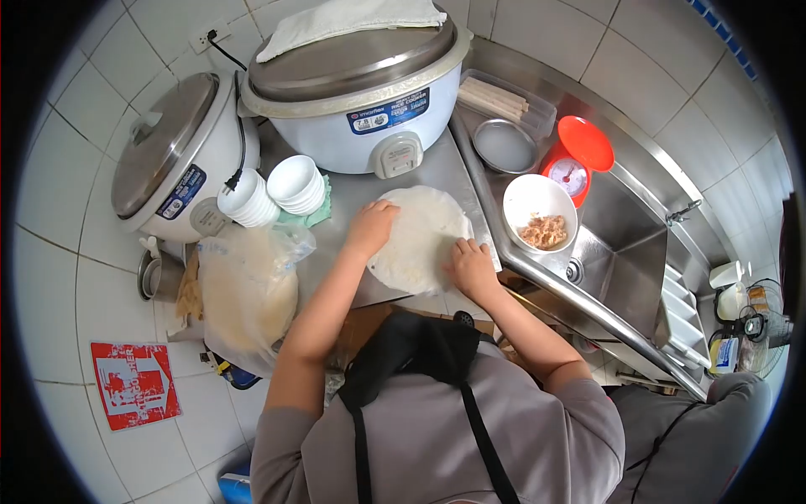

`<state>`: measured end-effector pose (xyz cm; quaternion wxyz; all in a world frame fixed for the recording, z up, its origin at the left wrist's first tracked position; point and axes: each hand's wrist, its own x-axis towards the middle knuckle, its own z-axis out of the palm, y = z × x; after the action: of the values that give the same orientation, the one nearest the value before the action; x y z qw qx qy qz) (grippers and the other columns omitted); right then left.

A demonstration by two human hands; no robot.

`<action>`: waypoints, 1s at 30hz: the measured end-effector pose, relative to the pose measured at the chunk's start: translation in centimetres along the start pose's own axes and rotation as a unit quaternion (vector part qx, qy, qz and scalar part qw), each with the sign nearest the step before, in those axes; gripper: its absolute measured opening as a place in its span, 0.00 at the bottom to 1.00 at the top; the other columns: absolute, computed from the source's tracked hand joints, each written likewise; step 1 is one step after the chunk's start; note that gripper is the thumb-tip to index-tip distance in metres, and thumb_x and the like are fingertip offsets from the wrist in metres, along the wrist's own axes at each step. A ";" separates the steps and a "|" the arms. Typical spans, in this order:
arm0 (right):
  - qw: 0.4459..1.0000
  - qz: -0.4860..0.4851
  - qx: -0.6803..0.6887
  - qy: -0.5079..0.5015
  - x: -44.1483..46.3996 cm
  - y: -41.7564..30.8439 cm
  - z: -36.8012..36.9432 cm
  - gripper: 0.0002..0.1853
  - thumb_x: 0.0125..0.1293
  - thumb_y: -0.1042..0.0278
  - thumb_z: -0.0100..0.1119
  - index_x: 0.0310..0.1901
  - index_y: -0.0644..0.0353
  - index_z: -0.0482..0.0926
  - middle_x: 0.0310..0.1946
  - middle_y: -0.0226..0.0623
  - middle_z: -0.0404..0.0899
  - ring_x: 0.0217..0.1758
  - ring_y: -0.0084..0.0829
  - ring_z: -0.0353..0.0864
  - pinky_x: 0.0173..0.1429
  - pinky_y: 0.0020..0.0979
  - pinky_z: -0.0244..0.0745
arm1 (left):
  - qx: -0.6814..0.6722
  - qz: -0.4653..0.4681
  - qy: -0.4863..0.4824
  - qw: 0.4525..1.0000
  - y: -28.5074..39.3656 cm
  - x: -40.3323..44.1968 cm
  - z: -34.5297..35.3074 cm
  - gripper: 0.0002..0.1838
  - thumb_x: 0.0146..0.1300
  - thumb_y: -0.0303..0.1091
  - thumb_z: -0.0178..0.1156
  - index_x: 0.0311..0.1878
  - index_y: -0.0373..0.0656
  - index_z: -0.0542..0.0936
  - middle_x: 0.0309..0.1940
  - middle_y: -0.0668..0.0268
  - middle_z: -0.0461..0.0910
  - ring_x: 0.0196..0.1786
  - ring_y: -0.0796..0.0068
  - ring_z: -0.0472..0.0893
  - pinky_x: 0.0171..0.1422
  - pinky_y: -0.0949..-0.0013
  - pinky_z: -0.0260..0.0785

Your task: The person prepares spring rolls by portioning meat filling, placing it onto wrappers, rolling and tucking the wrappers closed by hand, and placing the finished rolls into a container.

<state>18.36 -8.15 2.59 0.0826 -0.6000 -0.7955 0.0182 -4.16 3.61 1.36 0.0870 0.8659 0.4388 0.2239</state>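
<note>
A round, thin white wrapper sheet (420,239) lies flat on the steel counter in front of me. My left hand (374,228) is at its upper left edge, fingers together and closed on the rim. At the lower right edge, my right hand (472,267) has its fingers curled onto the sheet, thumb side toward the middle. Whether one sheet or a stack is under my fingers, I cannot tell. To the left sits a clear plastic bag (250,294) with more pale round sheets inside.
Two rice cookers (348,126) stand behind, beside stacked white bowls (295,186). On the right, a white bowl of minced filling (543,231) rests on a red scale (578,160) near the sink (625,239). A tray of pale rolls (495,97) lies behind. Another person (688,437) is close at right.
</note>
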 end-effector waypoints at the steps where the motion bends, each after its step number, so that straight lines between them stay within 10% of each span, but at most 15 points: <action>1: 1.000 -0.011 -0.016 0.018 0.5 0.6 0.6 0.21 0.56 0.57 0.59 0.46 0.63 0.75 0.50 0.38 0.73 0.55 0.35 0.70 0.57 0.43 0.62 | 0.026 -0.037 -0.004 0.999 0.4 -0.9 -0.5 0.11 0.57 0.29 0.54 0.44 0.45 0.80 0.44 0.65 0.76 0.50 0.62 0.75 0.54 0.58 0.66; 9: 0.996 -0.086 0.015 -0.012 8.5 5.2 1.5 0.18 0.61 0.66 0.50 0.54 0.52 0.74 0.58 0.28 0.70 0.67 0.31 0.63 0.70 0.55 0.46 | 0.041 -0.179 -0.008 0.983 3.6 -7.3 -3.0 0.14 0.51 0.36 0.64 0.42 0.45 0.80 0.42 0.62 0.76 0.48 0.58 0.75 0.52 0.56 0.66; 21: 0.978 -0.116 0.169 0.047 13.9 3.9 2.4 0.04 0.53 0.70 0.56 0.27 0.51 0.81 0.35 0.27 0.79 0.45 0.34 0.71 0.54 0.41 0.58 | -0.019 -0.143 0.078 0.986 5.3 -3.0 -0.9 0.11 0.54 0.36 0.63 0.41 0.46 0.80 0.43 0.64 0.75 0.48 0.61 0.75 0.52 0.61 0.68; 30: 0.991 -0.063 0.105 -0.059 15.5 2.4 2.4 0.05 0.48 0.68 0.59 0.28 0.48 0.82 0.39 0.28 0.79 0.51 0.34 0.69 0.54 0.40 0.57 | -0.029 -0.166 0.023 0.985 5.3 1.1 1.3 0.14 0.52 0.33 0.64 0.43 0.45 0.80 0.43 0.61 0.74 0.52 0.60 0.72 0.55 0.61 0.68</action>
<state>16.19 7.54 1.59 0.0988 -0.5347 -0.8288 0.1322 0.79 1.34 2.38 0.1379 0.7725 0.5719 0.2391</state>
